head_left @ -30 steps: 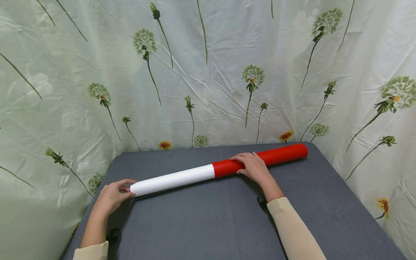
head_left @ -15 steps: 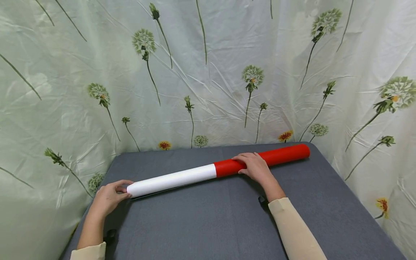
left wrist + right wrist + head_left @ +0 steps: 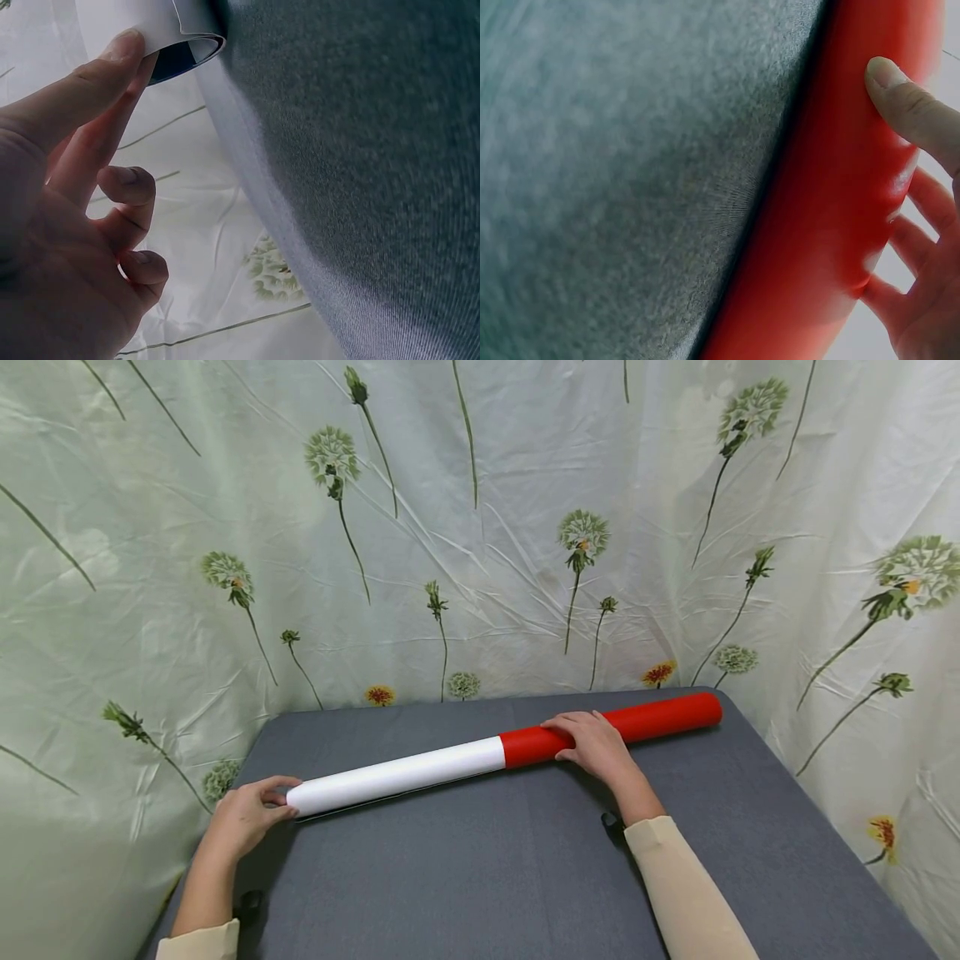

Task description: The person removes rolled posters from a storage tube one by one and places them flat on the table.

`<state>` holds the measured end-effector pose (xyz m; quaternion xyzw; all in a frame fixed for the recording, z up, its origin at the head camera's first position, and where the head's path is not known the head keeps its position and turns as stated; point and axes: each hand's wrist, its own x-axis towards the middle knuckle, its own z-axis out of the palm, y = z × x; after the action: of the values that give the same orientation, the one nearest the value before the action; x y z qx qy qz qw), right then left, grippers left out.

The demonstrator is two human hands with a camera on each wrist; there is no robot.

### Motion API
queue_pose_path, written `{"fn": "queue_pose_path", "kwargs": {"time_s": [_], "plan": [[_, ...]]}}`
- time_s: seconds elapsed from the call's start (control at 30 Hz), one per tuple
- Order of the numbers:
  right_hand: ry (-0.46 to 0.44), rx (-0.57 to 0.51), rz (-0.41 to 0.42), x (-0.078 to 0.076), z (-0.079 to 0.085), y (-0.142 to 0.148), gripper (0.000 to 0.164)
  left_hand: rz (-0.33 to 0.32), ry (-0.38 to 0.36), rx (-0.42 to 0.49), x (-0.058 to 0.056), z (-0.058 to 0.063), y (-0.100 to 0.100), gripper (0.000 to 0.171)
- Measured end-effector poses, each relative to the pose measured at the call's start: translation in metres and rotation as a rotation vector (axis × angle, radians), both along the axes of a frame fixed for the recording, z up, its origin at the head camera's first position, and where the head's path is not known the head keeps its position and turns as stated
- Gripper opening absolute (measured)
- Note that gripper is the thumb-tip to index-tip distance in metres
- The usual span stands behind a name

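Observation:
A white rolled sheet (image 3: 397, 774) and a red roll (image 3: 667, 716) lie in one slanting line across the table, the white one's right end meeting or running inside the red one's left end. My left hand (image 3: 243, 814) pinches the free left end of the white roll between thumb and fingers. In the left wrist view that end of the white roll (image 3: 150, 22) is hollow and dark inside, with a loose edge along it. My right hand (image 3: 588, 745) grips the red roll from above, thumb (image 3: 911, 105) on the near side and fingers over the far side.
The grey table (image 3: 450, 877) has its back edge close to a hanging cloth (image 3: 480, 543) printed with dandelions. The red roll's right end reaches near the table's back right corner. A dark band or device (image 3: 251, 906) sits by the left wrist.
The hands have drawn slightly apart, left hand to the left and right hand to the right. A longer stretch of white roll shows, and the red roll has shifted rightward.

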<state>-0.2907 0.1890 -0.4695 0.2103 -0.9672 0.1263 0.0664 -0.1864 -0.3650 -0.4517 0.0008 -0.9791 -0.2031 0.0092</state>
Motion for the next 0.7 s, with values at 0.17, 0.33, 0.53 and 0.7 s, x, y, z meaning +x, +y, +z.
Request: {"fn": "queue_pose_path", "kwargs": {"time_s": [0.17, 0.33, 0.53, 0.7], "plan": [[0.000, 0.000, 0.002, 0.000, -0.001, 0.002, 0.060, -0.008, 0.016, -0.010, 0.001, 0.000, -0.003, 0.042], [0.004, 0.001, 0.000, 0.000, 0.000, 0.003, 0.059, -0.018, 0.027, -0.011, 0.004, 0.000, -0.008, 0.041], [-0.008, -0.007, 0.000, 0.000, 0.002, 0.005, 0.059, -0.010, 0.022, -0.030, 0.004, 0.002, -0.013, 0.042], [-0.013, -0.006, -0.007, 0.000, 0.004, 0.006, 0.060, -0.004, 0.019, -0.035, 0.004, 0.001, -0.014, 0.042]]}}
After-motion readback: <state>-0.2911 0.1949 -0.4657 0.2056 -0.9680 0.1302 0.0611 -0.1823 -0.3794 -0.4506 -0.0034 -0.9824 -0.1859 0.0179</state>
